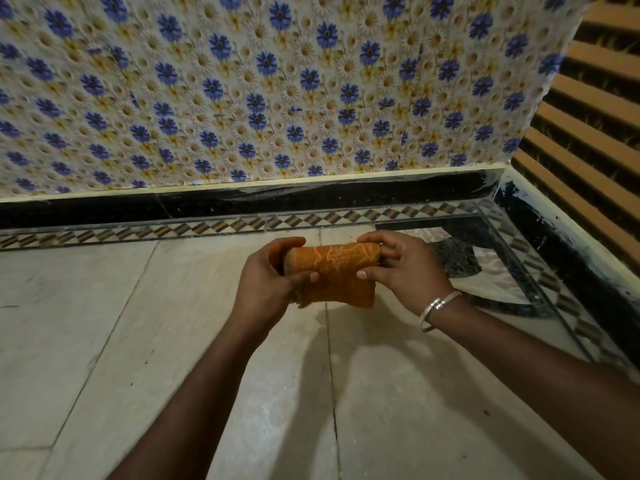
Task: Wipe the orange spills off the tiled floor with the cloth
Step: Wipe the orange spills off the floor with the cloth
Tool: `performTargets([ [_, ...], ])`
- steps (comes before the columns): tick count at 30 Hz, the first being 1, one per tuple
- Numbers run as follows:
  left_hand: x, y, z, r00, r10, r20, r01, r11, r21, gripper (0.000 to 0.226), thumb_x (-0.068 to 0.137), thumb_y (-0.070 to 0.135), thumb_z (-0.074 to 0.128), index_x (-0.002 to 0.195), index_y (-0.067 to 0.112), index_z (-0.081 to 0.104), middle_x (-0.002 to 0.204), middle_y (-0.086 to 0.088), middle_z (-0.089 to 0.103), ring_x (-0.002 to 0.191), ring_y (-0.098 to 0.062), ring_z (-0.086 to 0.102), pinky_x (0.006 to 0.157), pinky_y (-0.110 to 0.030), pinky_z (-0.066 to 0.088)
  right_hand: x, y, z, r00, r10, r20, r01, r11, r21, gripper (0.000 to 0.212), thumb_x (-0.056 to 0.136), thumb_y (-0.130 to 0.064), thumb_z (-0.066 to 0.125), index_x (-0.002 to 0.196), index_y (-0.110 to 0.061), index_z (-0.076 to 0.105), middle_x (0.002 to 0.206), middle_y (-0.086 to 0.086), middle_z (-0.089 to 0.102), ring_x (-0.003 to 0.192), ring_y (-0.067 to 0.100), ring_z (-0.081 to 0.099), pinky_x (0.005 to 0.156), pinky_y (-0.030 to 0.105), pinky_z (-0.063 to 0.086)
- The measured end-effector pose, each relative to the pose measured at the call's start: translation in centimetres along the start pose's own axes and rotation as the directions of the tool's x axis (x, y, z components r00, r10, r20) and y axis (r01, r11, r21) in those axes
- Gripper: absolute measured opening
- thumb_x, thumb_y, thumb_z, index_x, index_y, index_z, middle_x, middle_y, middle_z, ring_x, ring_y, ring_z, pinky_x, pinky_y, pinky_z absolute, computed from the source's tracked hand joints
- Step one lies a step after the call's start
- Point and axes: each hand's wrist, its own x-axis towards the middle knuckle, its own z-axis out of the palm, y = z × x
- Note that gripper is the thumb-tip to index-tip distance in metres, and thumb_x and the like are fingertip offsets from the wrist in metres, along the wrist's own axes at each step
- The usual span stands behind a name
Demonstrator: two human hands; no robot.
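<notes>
While I faced the flowered wall (242, 91), my left hand (266, 282) and right hand (405, 268) each gripped an end of the folded orange cloth (334, 275), held above the tiled floor (173, 341).

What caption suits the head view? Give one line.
Both hands, left hand and right hand, hold a folded orange cloth above the floor.

Two bare forearms reach forward from the five and seven o'clock edges, meeting at centre. The left hand (266, 275) curls closed around one end of a folded cloth (334, 273), thumb on top. The right hand (405, 268) pinches the other end at three o'clock, wrist bent inward.
</notes>
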Motion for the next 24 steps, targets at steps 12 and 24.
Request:
performTargets([
  [12, 1.1, 1.3, -1.4, 0.994, 0.108, -0.002, -0.108, 0.993, 0.038, 0.018, 0.087, 0.027, 0.081, 0.098, 0.024, 0.067, 0.123, 0.001, 0.061, 0.115, -0.022, 0.062, 0.088, -0.038, 0.059, 1.3, -0.6, -0.7, 0.993, -0.115, -0.040, 0.111, 0.988, -0.107, 0.018, 0.085, -0.024, 0.076, 0.094, -0.028, 0.062, 0.114, 0.003, 0.050, 0.108, 0.012, 0.051, 0.095, 0.030, 0.047],
  [24, 0.4, -0.3, 2.0, 0.959, -0.252, -0.131, 0.225, 0.956, -0.186, 0.030, 0.107, 0.042, 0.052, 0.131, 0.038, 0.034, 0.120, -0.005, 0.063, 0.102, -0.027, 0.071, 0.072, -0.049, 0.064, 1.1, -1.0, 2.2, 0.969, 0.240, 0.057, -0.246, 0.958, 0.147, 0.034, 0.103, -0.032, 0.050, 0.132, -0.036, 0.034, 0.103, -0.002, 0.057, 0.085, 0.022, 0.066, 0.077, 0.043, 0.057],
])
